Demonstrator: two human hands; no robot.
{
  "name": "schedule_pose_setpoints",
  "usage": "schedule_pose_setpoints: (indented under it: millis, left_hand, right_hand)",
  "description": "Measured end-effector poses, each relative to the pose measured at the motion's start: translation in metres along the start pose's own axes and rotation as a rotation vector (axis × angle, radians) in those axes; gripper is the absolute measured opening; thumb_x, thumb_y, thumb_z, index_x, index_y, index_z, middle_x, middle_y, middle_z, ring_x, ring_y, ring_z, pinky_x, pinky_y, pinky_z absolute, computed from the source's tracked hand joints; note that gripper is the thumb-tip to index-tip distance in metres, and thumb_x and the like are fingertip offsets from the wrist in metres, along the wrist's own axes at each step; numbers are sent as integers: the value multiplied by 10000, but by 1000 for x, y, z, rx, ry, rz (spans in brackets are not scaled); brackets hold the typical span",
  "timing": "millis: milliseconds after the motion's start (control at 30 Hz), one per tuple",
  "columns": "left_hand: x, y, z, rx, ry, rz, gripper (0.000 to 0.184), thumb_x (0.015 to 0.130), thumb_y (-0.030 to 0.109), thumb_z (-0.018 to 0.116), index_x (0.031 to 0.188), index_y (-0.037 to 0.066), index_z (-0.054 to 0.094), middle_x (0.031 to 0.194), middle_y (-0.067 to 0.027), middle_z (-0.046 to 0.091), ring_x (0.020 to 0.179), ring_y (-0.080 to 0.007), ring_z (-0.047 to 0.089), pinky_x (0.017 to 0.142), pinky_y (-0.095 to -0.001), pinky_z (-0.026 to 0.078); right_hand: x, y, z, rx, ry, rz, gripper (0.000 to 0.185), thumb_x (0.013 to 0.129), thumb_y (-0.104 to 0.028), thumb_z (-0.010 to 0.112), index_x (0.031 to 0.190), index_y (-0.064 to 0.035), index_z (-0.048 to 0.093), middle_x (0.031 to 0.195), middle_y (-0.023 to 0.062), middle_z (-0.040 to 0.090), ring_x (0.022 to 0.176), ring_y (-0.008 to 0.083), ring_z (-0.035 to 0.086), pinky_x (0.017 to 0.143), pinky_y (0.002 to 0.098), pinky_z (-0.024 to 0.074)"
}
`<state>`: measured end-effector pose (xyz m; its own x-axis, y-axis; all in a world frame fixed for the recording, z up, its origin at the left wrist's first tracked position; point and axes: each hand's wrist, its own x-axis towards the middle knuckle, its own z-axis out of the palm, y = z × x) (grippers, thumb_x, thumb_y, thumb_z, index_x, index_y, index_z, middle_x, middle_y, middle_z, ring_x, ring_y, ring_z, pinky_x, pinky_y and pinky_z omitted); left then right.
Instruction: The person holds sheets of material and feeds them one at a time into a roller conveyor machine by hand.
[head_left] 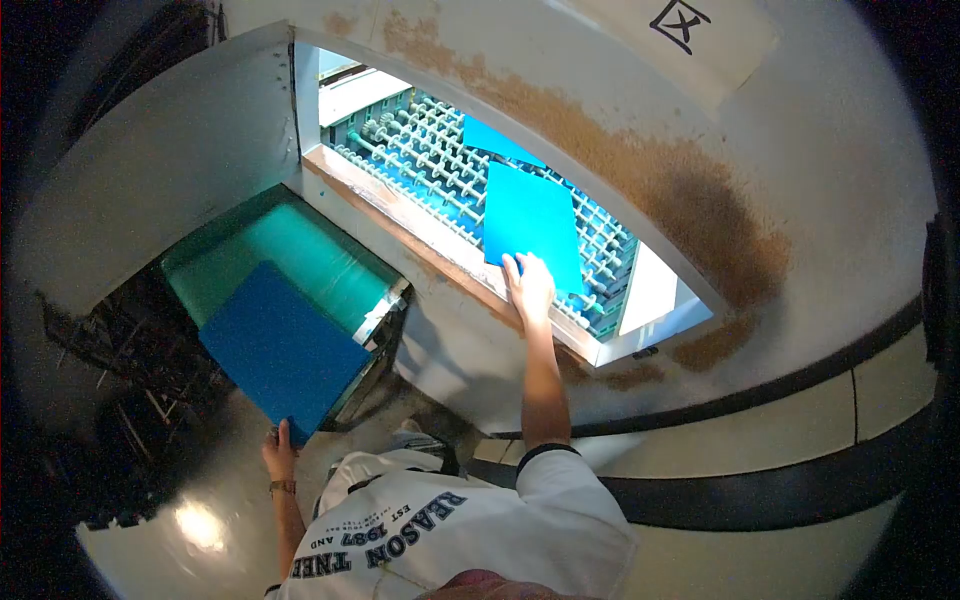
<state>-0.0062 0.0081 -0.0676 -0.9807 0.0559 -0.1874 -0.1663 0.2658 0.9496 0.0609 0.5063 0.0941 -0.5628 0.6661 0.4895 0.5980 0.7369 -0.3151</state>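
Note:
A dark blue sheet (285,350) lies partly over the green belt at the left, and my left hand (280,452) grips its lower corner with the thumb on top. Inside the lit opening, a bright blue sheet (530,215) rests on rows of rollers with small wheels (430,155). My right hand (530,285) is at that sheet's lower edge, its fingers closed on the edge. Behind it, part of another blue sheet (495,140) shows on the rollers.
The green belt (320,260) runs out from under a grey panel (180,150). A worn wooden sill (420,225) borders the opening. Above hangs a pale, rust-stained cover (600,130) with a marked paper label (700,35). Dark machinery stands at the far left.

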Motion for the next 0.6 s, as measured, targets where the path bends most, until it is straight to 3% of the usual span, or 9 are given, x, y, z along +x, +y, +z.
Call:
schedule_pose_setpoints:
  millis: [133, 267, 333, 367, 433, 467, 500, 533, 600]
  left_hand:
    - [1, 18, -16, -23, -102, -2, 368, 831, 310, 582, 571, 75, 469, 469, -20, 463, 378, -96, 454, 353, -246, 335]
    - [-3, 61, -24, -335, -74, -182, 295, 833, 260, 582, 606, 105, 476, 491, -5, 477, 373, -80, 435, 351, -232, 332]
    - [-5, 82, -19, -507, -46, -230, 274, 831, 240, 585, 611, 118, 476, 496, 3, 475, 371, -69, 424, 348, -224, 329]
    - [-6, 90, -14, -589, 29, -204, 260, 828, 227, 589, 614, 128, 479, 496, 12, 472, 371, -60, 419, 345, -210, 325]
    - [-7, 102, -7, -675, 122, -187, 247, 825, 214, 593, 617, 139, 482, 496, 22, 469, 371, -51, 415, 342, -197, 322]
    - [-4, 109, -6, -735, 98, -261, 248, 819, 212, 600, 611, 144, 483, 488, 29, 463, 366, -51, 415, 337, -190, 318]
    - [-5, 112, -6, -793, 70, -332, 249, 814, 209, 608, 606, 150, 485, 480, 36, 457, 361, -50, 414, 331, -184, 315]
    - [-6, 109, -4, -793, 74, -332, 249, 814, 209, 608, 606, 150, 485, 480, 36, 457, 361, -50, 414, 331, -184, 315]
    - [-5, 104, 2, -767, 42, -280, 261, 813, 215, 614, 593, 158, 486, 469, 51, 449, 355, -54, 422, 325, -187, 311]
  right_hand:
    - [-1, 3, 2, -10, 42, 1, 439, 812, -440, 498, 954, -44, 622, 1040, 145, 570, 998, 283, 507, 851, 404, 372]
    - [-2, -6, -8, -73, 107, -52, 448, 821, -442, 484, 962, -36, 610, 1041, 139, 567, 992, 283, 505, 847, 385, 379]
    - [-6, -26, -24, 350, 391, -137, 352, 835, -341, 510, 944, -19, 600, 971, 141, 580, 925, 298, 530, 816, 371, 402]
    - [-18, -40, -33, 542, 251, -23, 232, 829, -214, 541, 927, -11, 596, 914, 133, 594, 856, 271, 561, 763, 340, 432]
    - [-41, -68, -47, 732, -436, 242, 156, 810, -123, 562, 916, -16, 599, 877, 105, 615, 796, 216, 581, 722, 309, 450]
    - [-69, -64, -14, 1127, -594, -65, 266, 894, -230, 459, 941, 1, 582, 898, 91, 615, 811, 186, 591, 771, 301, 462]
    - [-87, -82, -8, 1111, -938, 20, 315, 906, -275, 439, 984, 2, 568, 933, 105, 609, 866, 188, 586, 803, 320, 461]
    - [-108, -86, 21, 1316, -1246, -79, 375, 892, -335, 457, 1018, 5, 554, 981, 111, 596, 896, 200, 583, 820, 329, 454]
    - [-146, -133, 15, 1456, -1449, 196, 393, 876, -371, 476, 993, -5, 559, 1014, 116, 586, 906, 217, 584, 824, 329, 457]
